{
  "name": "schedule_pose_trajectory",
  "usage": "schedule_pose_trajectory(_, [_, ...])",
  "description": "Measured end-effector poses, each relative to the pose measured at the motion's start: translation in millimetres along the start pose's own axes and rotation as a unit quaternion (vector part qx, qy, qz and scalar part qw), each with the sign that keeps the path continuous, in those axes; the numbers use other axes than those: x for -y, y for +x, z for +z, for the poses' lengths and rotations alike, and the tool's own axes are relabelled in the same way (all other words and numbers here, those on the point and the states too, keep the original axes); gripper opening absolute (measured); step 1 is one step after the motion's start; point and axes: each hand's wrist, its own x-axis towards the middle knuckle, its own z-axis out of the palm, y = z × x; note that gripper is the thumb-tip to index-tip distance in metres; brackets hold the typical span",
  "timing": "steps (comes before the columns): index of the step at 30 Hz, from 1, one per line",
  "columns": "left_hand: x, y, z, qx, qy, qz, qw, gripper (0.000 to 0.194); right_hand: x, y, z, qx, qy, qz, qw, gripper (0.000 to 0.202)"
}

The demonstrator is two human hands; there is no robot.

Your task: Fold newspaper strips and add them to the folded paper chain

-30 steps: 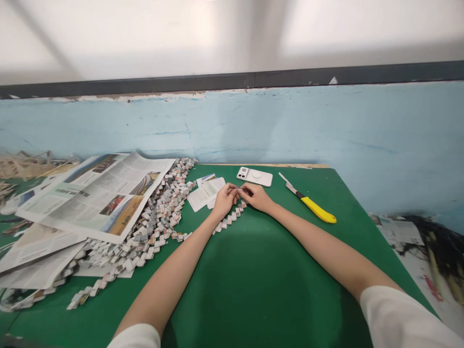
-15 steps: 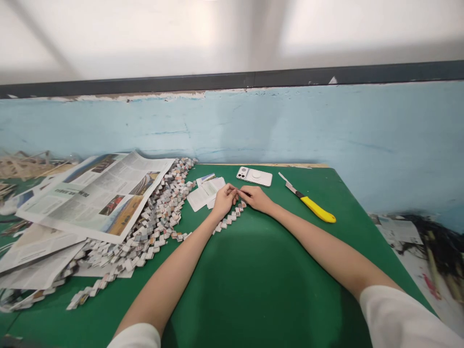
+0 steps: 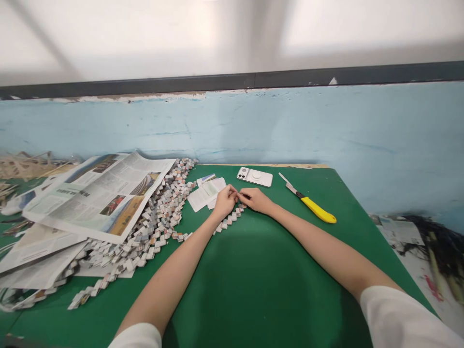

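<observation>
Above the green tabletop, my left hand (image 3: 225, 200) and my right hand (image 3: 254, 199) meet fingertip to fingertip. Both are closed in a pinch at the end of a zigzag chain of folded newspaper (image 3: 230, 220). The exact piece between the fingertips is too small and covered to make out. From there the chain trails down to the left, passing behind my left forearm. Just left of my left hand lie several small cut paper pieces (image 3: 203, 194), partly hidden by it. A white phone (image 3: 255, 177) rests face down beyond my hands.
A utility knife with a yellow handle (image 3: 317, 209) lies on the right, blade out. Large newspaper sheets (image 3: 105, 193) cover a heap of folded paper chain (image 3: 159, 217) at the left. The green table (image 3: 275, 275) ends at a blue wall (image 3: 282, 125). Clutter (image 3: 431, 256) sits beyond its right edge.
Almost nothing differs: my fingers have shifted slightly at the chain's end, my right fingers curling a little more. The objects on the table stay where they were.
</observation>
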Motion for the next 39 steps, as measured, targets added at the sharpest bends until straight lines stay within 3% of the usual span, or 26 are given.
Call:
schedule_pose_trajectory(9, [-4.9, 0.4, 1.4, 0.039, -0.050, 0.007, 0.998, 0.032, -7.9, -1.1, 2.0, -0.079, 0.016, -0.016, 0.997, 0.037])
schedule_pose_trajectory(16, [-7.9, -3.1, 0.1, 0.046, 0.006, 0.033, 0.998, 0.015, -1.4, -2.4, -1.3, -0.012, -0.004, -0.005, 1.000, 0.044])
schedule_pose_trajectory(20, [-8.3, -3.5, 0.0, 0.049, 0.018, 0.030, 0.998, 0.012, -2.4, -0.9, 0.2, -0.005, -0.021, -0.016, 1.000, 0.050])
schedule_pose_trajectory(29, [-7.5, -0.2, -0.5, 0.058, -0.052, 0.003, 0.997, 0.029, -2.3, -2.5, 0.1, -0.018, -0.004, -0.014, 1.000, 0.051])
schedule_pose_trajectory(32, [-6.8, 1.8, -0.1, 0.054, -0.070, 0.000, 0.996, 0.038, -6.1, -3.4, 3.2, -0.058, -0.015, -0.010, 0.998, 0.049])
schedule_pose_trajectory(36, [-8.2, 2.1, 0.6, 0.043, -0.064, -0.013, 0.997, 0.041, -11.0, -2.5, 5.7, -0.179, -0.041, 0.080, 0.980, 0.053])
schedule_pose_trajectory(39, [-9.1, 1.7, 0.9, 0.031, -0.069, -0.019, 0.997, 0.041, -10.8, -1.0, 3.4, -0.237, -0.040, 0.132, 0.962, 0.049])
